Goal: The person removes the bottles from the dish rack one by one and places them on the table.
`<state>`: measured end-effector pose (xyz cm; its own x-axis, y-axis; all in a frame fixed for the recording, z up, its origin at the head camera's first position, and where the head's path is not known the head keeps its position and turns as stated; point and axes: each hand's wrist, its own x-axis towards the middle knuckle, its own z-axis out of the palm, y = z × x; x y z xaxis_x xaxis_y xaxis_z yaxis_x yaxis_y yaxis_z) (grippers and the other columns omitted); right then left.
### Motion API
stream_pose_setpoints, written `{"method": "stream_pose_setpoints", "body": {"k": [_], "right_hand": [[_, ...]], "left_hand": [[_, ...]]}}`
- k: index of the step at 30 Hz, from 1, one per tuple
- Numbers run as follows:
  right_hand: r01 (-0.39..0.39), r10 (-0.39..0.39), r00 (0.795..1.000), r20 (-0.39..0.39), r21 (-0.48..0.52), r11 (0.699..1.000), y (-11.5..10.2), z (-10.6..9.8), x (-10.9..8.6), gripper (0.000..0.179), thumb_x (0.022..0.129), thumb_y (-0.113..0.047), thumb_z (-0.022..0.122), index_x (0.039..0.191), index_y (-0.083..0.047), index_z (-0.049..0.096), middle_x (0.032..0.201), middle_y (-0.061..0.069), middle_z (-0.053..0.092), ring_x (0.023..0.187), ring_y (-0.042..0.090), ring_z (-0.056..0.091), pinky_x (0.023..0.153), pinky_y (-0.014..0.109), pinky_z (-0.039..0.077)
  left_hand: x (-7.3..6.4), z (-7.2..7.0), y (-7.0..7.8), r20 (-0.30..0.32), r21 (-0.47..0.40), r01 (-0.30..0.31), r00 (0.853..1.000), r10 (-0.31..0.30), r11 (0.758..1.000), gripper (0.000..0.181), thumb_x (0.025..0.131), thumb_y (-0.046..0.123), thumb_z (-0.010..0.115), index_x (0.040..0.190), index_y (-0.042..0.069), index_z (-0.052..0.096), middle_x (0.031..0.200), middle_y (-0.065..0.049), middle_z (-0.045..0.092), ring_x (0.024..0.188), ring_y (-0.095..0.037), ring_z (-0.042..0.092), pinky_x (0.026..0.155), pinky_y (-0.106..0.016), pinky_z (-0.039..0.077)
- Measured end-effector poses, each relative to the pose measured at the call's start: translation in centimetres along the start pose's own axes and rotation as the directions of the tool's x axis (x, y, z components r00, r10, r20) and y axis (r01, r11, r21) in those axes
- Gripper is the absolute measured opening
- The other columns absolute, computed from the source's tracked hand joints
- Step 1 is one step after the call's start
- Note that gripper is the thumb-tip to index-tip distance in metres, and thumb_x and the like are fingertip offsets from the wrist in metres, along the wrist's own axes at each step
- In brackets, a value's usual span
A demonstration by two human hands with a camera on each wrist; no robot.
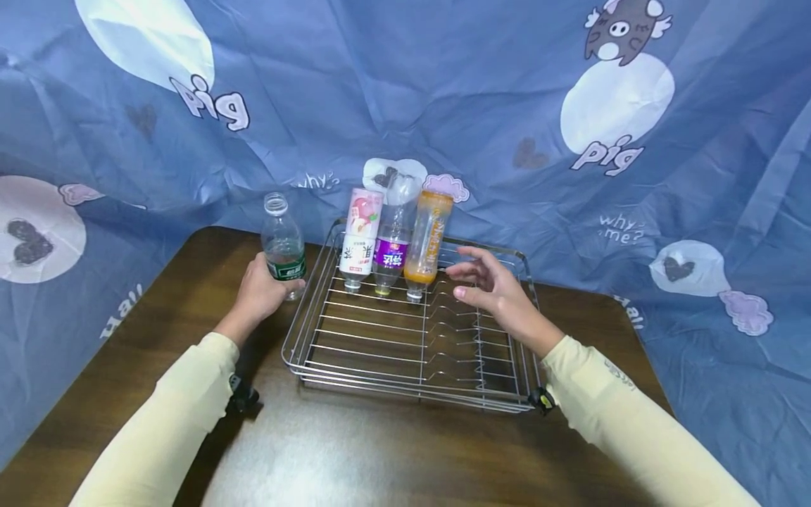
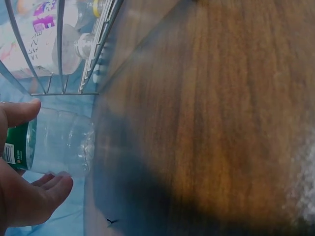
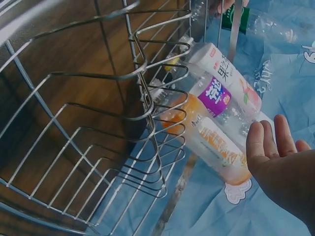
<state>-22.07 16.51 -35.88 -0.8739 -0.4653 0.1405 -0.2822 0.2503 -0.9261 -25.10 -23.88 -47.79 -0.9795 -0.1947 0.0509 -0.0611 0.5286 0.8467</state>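
Note:
My left hand [image 1: 261, 289] grips the lower part of a clear plastic bottle [image 1: 282, 236] with a green label, held upright left of the wire rack. In the left wrist view the thumb and fingers lie on either side of this bottle [image 2: 61, 140]; whether its base touches the table I cannot tell. Three bottles stand neck down in the rack: a pink and white one [image 1: 361, 229], a clear one with a purple label [image 1: 391, 250] and an orange one [image 1: 429, 239]. Just right of the orange bottle, my right hand [image 1: 497, 289] hovers with loosely bent fingers, holding nothing.
The metal wire dish rack [image 1: 367, 338] sits on a brown wooden table [image 1: 304, 451], with wavy dividers on its right side. Behind the table hangs a blue printed cloth [image 1: 443, 91].

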Motion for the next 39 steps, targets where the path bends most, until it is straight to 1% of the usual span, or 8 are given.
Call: {"method": "stream_pose_setpoints", "body": {"k": [10, 13, 17, 20, 24, 30, 35, 39], "right_hand": [[0.004, -0.004, 1.000, 0.008, -0.002, 1.000, -0.2, -0.3, 0.2, 0.067, 0.090, -0.003, 0.065, 0.150, 0.001, 0.035, 0.133, 0.031, 0.055, 0.123, 0.034, 0.055, 0.096, 0.029, 0.052], [-0.001, 0.001, 1.000, 0.005, 0.003, 1.000, -0.4, -0.4, 0.4, 0.067, 0.090, -0.003, 0.066, 0.150, 0.000, 0.035, 0.133, 0.030, 0.056, 0.123, 0.036, 0.055, 0.094, 0.030, 0.053], [-0.004, 0.004, 1.000, 0.005, 0.005, 1.000, -0.5, -0.4, 0.6, 0.068, 0.090, -0.004, 0.066, 0.151, 0.000, 0.035, 0.133, 0.027, 0.056, 0.125, 0.041, 0.053, 0.093, 0.032, 0.054], [-0.005, 0.005, 1.000, 0.008, -0.002, 1.000, -0.4, -0.5, 0.8, 0.069, 0.090, -0.004, 0.067, 0.151, 0.000, 0.035, 0.133, 0.027, 0.057, 0.125, 0.041, 0.053, 0.092, 0.032, 0.055], [-0.008, 0.009, 1.000, 0.016, -0.025, 1.000, -0.3, -0.6, 0.9, 0.069, 0.090, -0.004, 0.067, 0.151, 0.000, 0.035, 0.134, 0.028, 0.056, 0.123, 0.037, 0.054, 0.092, 0.032, 0.055], [-0.020, 0.021, 1.000, 0.015, -0.037, 0.999, -0.3, -0.8, 1.0, 0.068, 0.091, -0.004, 0.067, 0.151, 0.000, 0.035, 0.134, 0.029, 0.056, 0.125, 0.040, 0.052, 0.093, 0.031, 0.053], [-0.013, 0.013, 1.000, 0.010, -0.046, 0.999, -0.5, -1.0, 1.5, 0.067, 0.092, -0.002, 0.065, 0.151, 0.001, 0.033, 0.134, 0.029, 0.055, 0.126, 0.040, 0.052, 0.097, 0.031, 0.051], [-0.011, 0.012, 1.000, 0.015, -0.037, 0.999, -0.6, -0.9, 1.9, 0.068, 0.092, -0.004, 0.066, 0.152, 0.002, 0.033, 0.135, 0.029, 0.055, 0.126, 0.039, 0.053, 0.098, 0.031, 0.050]], "left_hand": [[-0.2, -0.2, 0.2, 0.003, 0.003, 0.009, 1.000, -0.009, 1.000, 0.077, 0.082, 0.017, 0.082, 0.138, -0.012, 0.038, 0.130, -0.032, 0.053, 0.123, -0.048, 0.051, 0.107, -0.060, 0.038], [-0.2, -0.3, 0.0, 0.006, 0.005, 0.013, 1.000, -0.013, 1.000, 0.076, 0.082, 0.016, 0.082, 0.138, -0.012, 0.037, 0.130, -0.032, 0.053, 0.123, -0.048, 0.051, 0.108, -0.059, 0.038], [-0.3, -0.1, -0.3, 0.006, 0.001, 0.016, 1.000, -0.016, 1.000, 0.076, 0.082, 0.015, 0.082, 0.138, -0.012, 0.038, 0.130, -0.032, 0.054, 0.122, -0.048, 0.051, 0.108, -0.058, 0.038], [-0.3, 0.0, -0.6, 0.005, -0.001, 0.018, 1.000, -0.018, 1.000, 0.077, 0.082, 0.016, 0.082, 0.138, -0.011, 0.037, 0.129, -0.032, 0.054, 0.122, -0.048, 0.051, 0.107, -0.058, 0.039], [-0.3, 0.2, -0.9, 0.011, -0.009, 0.030, 0.999, -0.030, 0.999, 0.078, 0.084, 0.017, 0.081, 0.141, -0.010, 0.035, 0.132, -0.031, 0.052, 0.124, -0.048, 0.050, 0.108, -0.058, 0.038], [-0.3, 0.4, -1.1, 0.022, -0.021, 0.039, 0.999, -0.039, 0.999, 0.078, 0.086, 0.018, 0.080, 0.144, -0.008, 0.034, 0.135, -0.031, 0.052, 0.127, -0.047, 0.048, 0.110, -0.058, 0.036], [-0.4, 0.5, -1.2, 0.028, -0.034, 0.035, 0.999, -0.034, 0.999, 0.078, 0.087, 0.021, 0.079, 0.144, -0.006, 0.034, 0.135, -0.030, 0.052, 0.127, -0.046, 0.049, 0.110, -0.058, 0.036], [-0.6, 0.5, -1.5, 0.028, -0.037, 0.044, 0.999, -0.043, 0.998, 0.079, 0.087, 0.024, 0.079, 0.145, -0.005, 0.033, 0.136, -0.029, 0.051, 0.127, -0.046, 0.048, 0.110, -0.059, 0.037]]}}
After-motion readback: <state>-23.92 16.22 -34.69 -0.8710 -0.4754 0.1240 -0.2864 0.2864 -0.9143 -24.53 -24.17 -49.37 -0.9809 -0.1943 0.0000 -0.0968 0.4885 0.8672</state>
